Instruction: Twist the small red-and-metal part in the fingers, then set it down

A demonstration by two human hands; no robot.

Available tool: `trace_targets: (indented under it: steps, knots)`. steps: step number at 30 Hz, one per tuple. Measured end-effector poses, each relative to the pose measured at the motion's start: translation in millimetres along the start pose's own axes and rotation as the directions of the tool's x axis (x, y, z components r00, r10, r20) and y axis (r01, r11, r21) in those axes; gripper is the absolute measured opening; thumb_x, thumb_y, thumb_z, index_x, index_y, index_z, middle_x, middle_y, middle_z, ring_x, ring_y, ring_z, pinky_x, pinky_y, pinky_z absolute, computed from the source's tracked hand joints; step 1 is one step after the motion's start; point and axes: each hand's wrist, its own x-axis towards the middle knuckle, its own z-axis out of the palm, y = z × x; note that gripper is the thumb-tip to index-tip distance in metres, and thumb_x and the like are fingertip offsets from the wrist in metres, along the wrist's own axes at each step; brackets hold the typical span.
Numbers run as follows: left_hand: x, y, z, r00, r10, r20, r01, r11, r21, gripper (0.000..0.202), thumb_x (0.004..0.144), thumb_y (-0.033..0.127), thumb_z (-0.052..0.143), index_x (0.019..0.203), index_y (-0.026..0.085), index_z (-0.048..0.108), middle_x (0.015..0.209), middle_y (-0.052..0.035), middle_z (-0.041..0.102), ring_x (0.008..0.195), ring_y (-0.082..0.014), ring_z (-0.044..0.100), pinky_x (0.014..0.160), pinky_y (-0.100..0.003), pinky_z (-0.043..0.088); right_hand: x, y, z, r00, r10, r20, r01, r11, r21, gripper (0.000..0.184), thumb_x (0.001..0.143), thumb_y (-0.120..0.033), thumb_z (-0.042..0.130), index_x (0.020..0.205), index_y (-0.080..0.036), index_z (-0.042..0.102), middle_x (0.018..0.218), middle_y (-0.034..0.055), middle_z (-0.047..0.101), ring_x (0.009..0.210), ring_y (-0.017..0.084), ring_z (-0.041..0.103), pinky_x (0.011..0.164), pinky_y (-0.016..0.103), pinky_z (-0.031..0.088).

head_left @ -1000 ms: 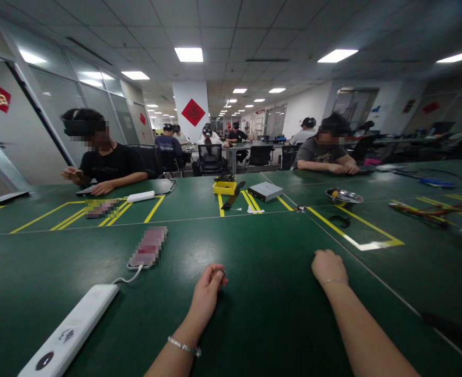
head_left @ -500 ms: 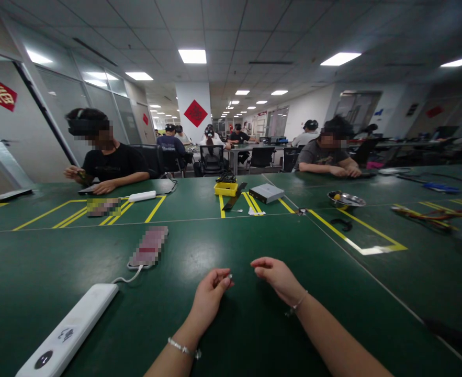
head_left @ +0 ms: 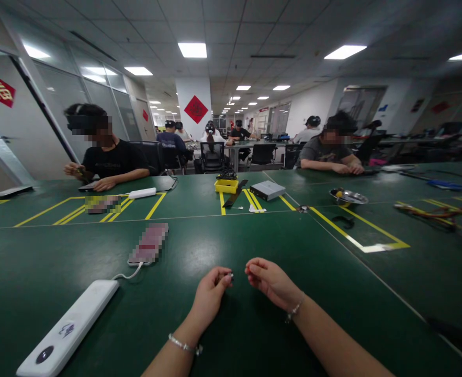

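Note:
My left hand (head_left: 210,294) rests on the green table (head_left: 254,241) with its fingers curled, pinching a tiny pale object (head_left: 231,275) at the fingertips; I cannot make out what it is. My right hand (head_left: 272,281) lies just to its right, palm turned up, fingers loosely curled and pointing toward the left fingertips, a small gap between them. Nothing shows in the right hand. Both wrists wear thin bracelets.
A white power bank (head_left: 68,330) at front left is cabled to a phone (head_left: 149,244). Farther off lie a yellow tray (head_left: 225,186), a grey box (head_left: 267,189), a metal bowl (head_left: 348,197) and a bundle of coloured wires (head_left: 430,212). Other people sit at the far side.
My right hand swept left from the right side of the table and turned palm up, closing in on my left fingertips. My left hand stayed put with its pinch.

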Motion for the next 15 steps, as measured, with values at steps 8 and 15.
trace_targets:
  steps: [8,15]
  knots:
    - [4,-9,4.1,0.998,0.052,-0.024,-0.055,0.993,-0.105,0.022,0.071,0.029,0.055,0.089,0.017,0.055,0.071,0.0000,0.058,0.070,-0.0139,0.055,0.067,-0.026,0.041,6,9,-1,0.992,0.007,-0.124,0.005,0.996,0.094,0.023,0.053,-0.014,0.071,0.073,-0.012,0.061,0.076,0.0039,0.063,0.062,0.007,0.056,0.065,0.021,0.044]
    - [-1,2,3.8,0.998,0.059,-0.003,-0.059,0.997,-0.055,0.021,0.074,0.033,0.051,0.085,0.017,0.056,0.070,0.0002,0.059,0.069,-0.0131,0.054,0.068,-0.025,0.040,3,7,4,0.997,-0.051,-0.062,0.057,0.993,0.104,0.024,0.057,-0.015,0.067,0.080,-0.014,0.059,0.082,0.0044,0.064,0.062,0.007,0.054,0.066,0.024,0.043]
